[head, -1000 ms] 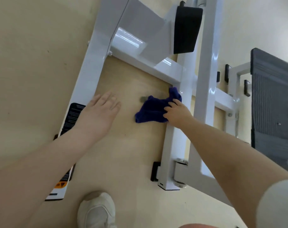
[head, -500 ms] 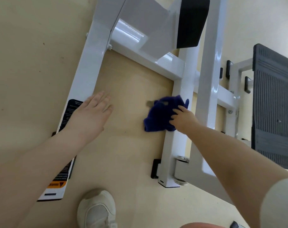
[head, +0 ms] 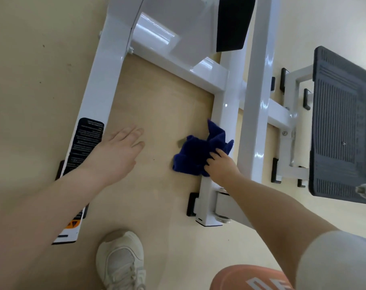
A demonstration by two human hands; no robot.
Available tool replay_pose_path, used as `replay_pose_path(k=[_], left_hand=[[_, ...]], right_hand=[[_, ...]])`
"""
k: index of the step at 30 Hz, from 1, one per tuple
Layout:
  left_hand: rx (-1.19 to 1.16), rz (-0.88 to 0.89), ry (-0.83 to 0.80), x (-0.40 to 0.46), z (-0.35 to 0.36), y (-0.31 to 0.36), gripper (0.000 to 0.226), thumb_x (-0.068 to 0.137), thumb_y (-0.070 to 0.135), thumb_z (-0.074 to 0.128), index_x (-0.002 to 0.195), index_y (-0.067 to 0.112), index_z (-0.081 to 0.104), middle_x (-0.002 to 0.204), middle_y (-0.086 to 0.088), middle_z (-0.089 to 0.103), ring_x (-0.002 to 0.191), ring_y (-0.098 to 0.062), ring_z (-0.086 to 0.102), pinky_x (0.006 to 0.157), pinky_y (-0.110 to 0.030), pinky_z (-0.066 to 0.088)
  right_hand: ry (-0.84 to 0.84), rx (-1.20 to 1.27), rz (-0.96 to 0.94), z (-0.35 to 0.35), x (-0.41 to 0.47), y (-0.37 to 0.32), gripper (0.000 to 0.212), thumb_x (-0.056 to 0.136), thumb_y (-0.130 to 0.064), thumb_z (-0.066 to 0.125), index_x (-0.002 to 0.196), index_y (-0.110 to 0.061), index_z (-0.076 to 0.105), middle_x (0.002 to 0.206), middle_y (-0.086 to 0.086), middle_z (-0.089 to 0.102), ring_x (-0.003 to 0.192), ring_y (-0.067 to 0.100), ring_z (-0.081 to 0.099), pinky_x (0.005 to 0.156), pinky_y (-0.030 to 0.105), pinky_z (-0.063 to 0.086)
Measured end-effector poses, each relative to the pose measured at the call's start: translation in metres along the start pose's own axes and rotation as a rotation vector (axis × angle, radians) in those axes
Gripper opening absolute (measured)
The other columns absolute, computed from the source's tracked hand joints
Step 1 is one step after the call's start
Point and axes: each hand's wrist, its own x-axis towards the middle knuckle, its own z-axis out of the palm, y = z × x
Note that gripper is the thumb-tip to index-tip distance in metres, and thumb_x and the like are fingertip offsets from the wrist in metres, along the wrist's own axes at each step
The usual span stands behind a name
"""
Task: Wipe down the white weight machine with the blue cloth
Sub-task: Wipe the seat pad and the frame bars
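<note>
The white weight machine (head: 226, 105) lies across the beige floor as a frame of white steel bars. A crumpled dark blue cloth (head: 196, 153) sits against the near end of the middle base bar. My right hand (head: 221, 168) grips the cloth and presses it to the left side of that bar. My left hand (head: 117, 151) hovers over the floor between the bars with fingers straight and holding nothing, just right of the left base bar (head: 98, 97) with its black warning label.
A black ribbed footplate (head: 341, 126) stands at the right. A black pad (head: 234, 21) sits on the frame at the top. My white shoe (head: 121, 260) is on the floor near the bottom, and a knee in orange cloth (head: 249, 277) shows beside it.
My right hand has slid the cloth down the middle bar toward its near end. My left hand has stayed over the floor between the bars. The camera has shifted slightly.
</note>
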Motion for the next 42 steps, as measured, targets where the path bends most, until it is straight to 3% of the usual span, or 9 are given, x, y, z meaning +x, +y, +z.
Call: replay_pose_path(k=[3,7,12,15,18,26,32,36,42], left_hand=[[-0.07,0.028,0.004,-0.002,0.0,0.014,0.048,0.051,0.004,0.086,0.096,0.001,0.07,0.119,-0.021,0.062,0.109,-0.036,0.061,0.078,-0.045,0.054],[-0.094,0.138,0.071,-0.007,0.01,0.023,0.039,0.047,-0.001,0.077,0.085,0.002,0.07,0.098,-0.018,0.069,0.082,-0.034,0.069,0.059,-0.042,0.056],[-0.121,0.044,0.033,-0.011,0.014,0.026,0.046,0.055,-0.009,0.078,0.1,-0.004,0.067,0.114,-0.026,0.062,0.1,-0.044,0.062,0.077,-0.051,0.052],[-0.074,-0.018,-0.021,-0.014,0.011,0.025,0.041,0.079,-0.003,0.061,0.12,-0.001,0.058,0.138,-0.02,0.046,0.121,-0.037,0.048,0.094,-0.046,0.042],[0.005,-0.081,0.014,-0.016,0.007,0.019,0.04,0.06,-0.008,0.075,0.098,-0.005,0.066,0.115,-0.027,0.061,0.095,-0.041,0.062,0.074,-0.046,0.051],[0.128,-0.217,0.043,-0.017,0.01,0.002,0.069,0.038,0.015,0.092,0.099,-0.005,0.067,0.127,-0.029,0.052,0.118,-0.047,0.049,0.098,-0.053,0.038],[0.183,-0.335,0.088,-0.027,0.014,-0.008,0.073,0.05,-0.01,0.078,0.12,-0.003,0.058,0.144,-0.035,0.027,0.13,-0.047,0.028,0.104,-0.051,0.027],[0.229,-0.313,0.103,-0.029,0.02,-0.013,0.065,0.057,-0.016,0.069,0.12,-0.005,0.057,0.145,-0.035,0.025,0.131,-0.047,0.029,0.103,-0.053,0.03],[0.241,-0.328,0.076,-0.026,0.021,-0.011,0.06,0.057,-0.016,0.069,0.115,-0.006,0.059,0.143,-0.035,0.028,0.129,-0.048,0.034,0.101,-0.054,0.033]], right_hand=[[-0.071,0.022,-0.157,0.019,-0.017,-0.029,0.031,0.091,-0.022,0.052,0.122,-0.018,0.058,0.126,0.004,0.056,0.126,0.03,0.04,0.115,0.044,0.011],[-0.101,-0.025,-0.412,0.044,-0.04,-0.062,0.029,0.091,-0.02,0.053,0.12,-0.02,0.058,0.124,0.0,0.058,0.125,0.029,0.043,0.115,0.044,0.009],[-0.073,-0.076,-0.55,0.053,-0.054,-0.062,0.03,0.093,-0.018,0.047,0.12,-0.025,0.059,0.128,-0.004,0.056,0.126,0.028,0.043,0.115,0.043,0.013],[0.015,-0.053,-0.338,0.038,-0.035,-0.041,0.025,0.091,-0.024,0.049,0.112,-0.026,0.062,0.122,-0.005,0.059,0.122,0.027,0.044,0.113,0.043,0.016],[0.045,0.009,-0.103,0.026,-0.026,-0.021,0.039,0.091,-0.026,0.054,0.13,-0.025,0.051,0.139,-0.001,0.046,0.135,0.028,0.03,0.117,0.045,0.01],[-0.045,0.077,-0.305,0.046,-0.044,-0.035,0.045,0.093,-0.023,0.05,0.138,-0.025,0.041,0.147,0.0,0.037,0.141,0.027,0.022,0.115,0.04,0.014],[0.044,0.32,0.112,0.024,-0.025,-0.02,0.057,0.095,-0.015,0.046,0.147,-0.015,0.024,0.153,0.005,0.024,0.141,0.027,0.019,0.111,0.038,0.027],[0.007,0.374,0.103,0.033,-0.041,-0.047,0.067,0.095,-0.013,0.045,0.15,-0.011,0.007,0.157,0.008,0.008,0.144,0.03,0.01,0.115,0.039,0.018],[0.053,0.473,0.182,0.026,-0.002,-0.01,0.055,0.091,-0.011,0.052,0.142,-0.009,0.032,0.147,0.006,0.033,0.137,0.025,0.029,0.111,0.035,0.031]])
